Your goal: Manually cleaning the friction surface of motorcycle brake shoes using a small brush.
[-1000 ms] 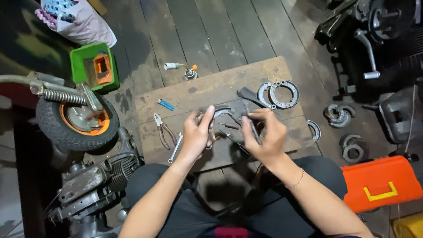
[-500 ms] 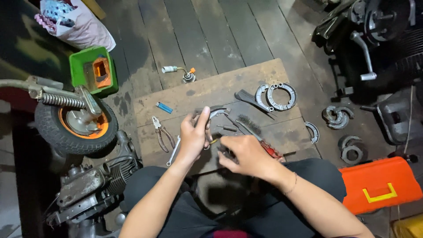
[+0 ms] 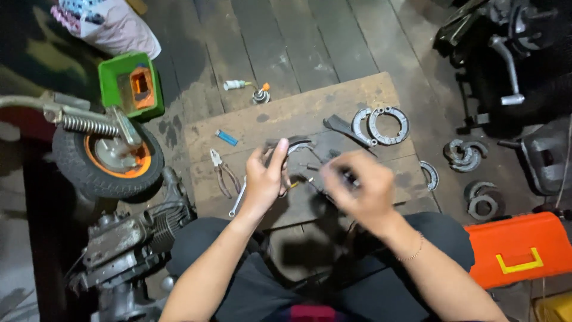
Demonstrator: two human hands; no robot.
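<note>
My left hand (image 3: 265,179) grips a curved grey brake shoe (image 3: 293,145) and holds it upright over a wooden board (image 3: 286,116) in front of my knees. My right hand (image 3: 357,186) is blurred by motion just right of it. Its fingers are curled round a slim dark hand tool (image 3: 347,175), whose kind I cannot make out. The two hands are a short gap apart. Small metal parts lie on the board between them.
On the board lie pliers (image 3: 223,174), a wrench (image 3: 237,206), a blue lighter (image 3: 226,138) and a pair of brake shoes (image 3: 387,125). More brake shoes (image 3: 465,154) lie on the floor to the right, near an orange toolbox (image 3: 515,247). To the left are a small wheel (image 3: 110,158), an engine (image 3: 131,238) and a green box (image 3: 128,83).
My right hand has swung from the shoe's right side down toward my lap and back up to the right, now blurred. My left hand has kept hold of the brake shoe.
</note>
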